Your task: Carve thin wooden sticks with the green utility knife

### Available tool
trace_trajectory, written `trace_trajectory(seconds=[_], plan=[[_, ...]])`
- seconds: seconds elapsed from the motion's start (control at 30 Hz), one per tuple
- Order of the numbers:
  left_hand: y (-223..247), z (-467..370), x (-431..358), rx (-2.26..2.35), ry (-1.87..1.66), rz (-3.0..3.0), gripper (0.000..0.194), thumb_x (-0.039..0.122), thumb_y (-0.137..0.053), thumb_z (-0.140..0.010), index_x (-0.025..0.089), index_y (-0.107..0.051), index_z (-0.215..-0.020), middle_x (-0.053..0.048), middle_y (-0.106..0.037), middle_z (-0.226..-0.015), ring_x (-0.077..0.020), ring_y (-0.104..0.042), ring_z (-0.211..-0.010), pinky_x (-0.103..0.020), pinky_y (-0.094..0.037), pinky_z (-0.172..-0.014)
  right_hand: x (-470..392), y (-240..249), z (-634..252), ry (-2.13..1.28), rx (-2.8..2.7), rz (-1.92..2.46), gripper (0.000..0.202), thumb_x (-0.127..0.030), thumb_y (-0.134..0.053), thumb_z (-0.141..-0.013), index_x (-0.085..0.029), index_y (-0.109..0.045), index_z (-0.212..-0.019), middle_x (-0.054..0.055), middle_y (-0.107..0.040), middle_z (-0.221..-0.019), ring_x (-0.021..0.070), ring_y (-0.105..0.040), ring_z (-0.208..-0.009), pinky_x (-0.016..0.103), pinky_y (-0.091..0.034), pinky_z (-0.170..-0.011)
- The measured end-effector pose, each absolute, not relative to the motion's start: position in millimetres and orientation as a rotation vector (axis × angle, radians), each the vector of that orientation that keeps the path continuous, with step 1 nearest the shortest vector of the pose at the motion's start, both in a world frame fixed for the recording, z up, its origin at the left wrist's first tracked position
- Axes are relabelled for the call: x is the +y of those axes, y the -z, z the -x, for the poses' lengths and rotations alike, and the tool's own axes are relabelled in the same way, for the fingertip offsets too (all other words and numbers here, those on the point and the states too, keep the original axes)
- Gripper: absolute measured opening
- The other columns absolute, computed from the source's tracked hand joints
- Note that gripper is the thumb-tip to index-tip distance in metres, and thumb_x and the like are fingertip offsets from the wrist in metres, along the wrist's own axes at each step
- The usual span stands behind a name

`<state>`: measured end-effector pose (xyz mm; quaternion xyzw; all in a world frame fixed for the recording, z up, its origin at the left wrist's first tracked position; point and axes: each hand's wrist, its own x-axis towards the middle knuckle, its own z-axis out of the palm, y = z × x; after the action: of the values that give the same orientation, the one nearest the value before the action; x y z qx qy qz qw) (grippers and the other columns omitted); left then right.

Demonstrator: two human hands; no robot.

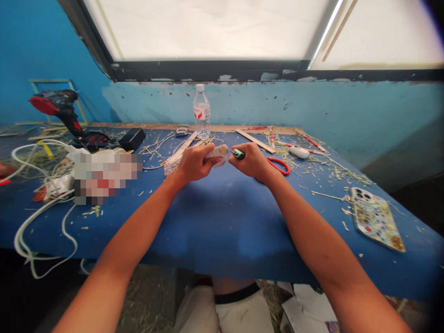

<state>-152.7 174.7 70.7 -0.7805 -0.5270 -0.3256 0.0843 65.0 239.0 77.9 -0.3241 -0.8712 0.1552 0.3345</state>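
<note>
Over the blue tabletop (222,217), my left hand (197,163) grips a pale, clear-wrapped bundle (219,151) while my right hand (250,159) clasps a small green-and-black-handled tool (238,154) near its end, close work that seems to want steadiness.

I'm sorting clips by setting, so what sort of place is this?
Probably a small craft workshop: a cordless drill stands on the blue worktable, with plant-like shavings and wooden strips scattered about.

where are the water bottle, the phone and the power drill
bottle (201,112), head view, on its label
phone (377,218), head view, on its patterned back
power drill (64,111), head view, on its body where the handle begins
</note>
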Motion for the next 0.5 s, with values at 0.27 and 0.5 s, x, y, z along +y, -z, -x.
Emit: trace_trajectory(seconds=[0.27,0.5], plan=[[-66.0,153.5,177.2,-1.545,0.944,2.272,0.032,0.050,-0.062,-0.091,0.023,-0.054,-0.078,-0.003,-0.063,-0.070,-0.0200,-0.060,-0.067,-0.033,-0.026,-0.060,243.6,-75.4,-69.4,-0.013,-2.346,0.945,0.022,-0.034,-0.060,-0.078,-0.022,-0.050,-0.063,0.000,-0.044,-0.059,0.0141,-0.030,-0.061,0.032,-0.020,-0.062],[-66.5,152.9,177.5,-1.519,0.980,2.289,0.028,0.046,-0.063,-0.090,0.023,-0.053,-0.076,-0.002,-0.061,-0.066,-0.0189,-0.058,-0.063,-0.032,-0.025,-0.059,241.6,-76.2,-69.2,0.035,-2.325,0.931,0.022,-0.034,-0.057,-0.080,-0.022,-0.050,-0.063,0.000,-0.047,-0.058,0.0141,-0.032,-0.059,0.032,-0.020,-0.062]])
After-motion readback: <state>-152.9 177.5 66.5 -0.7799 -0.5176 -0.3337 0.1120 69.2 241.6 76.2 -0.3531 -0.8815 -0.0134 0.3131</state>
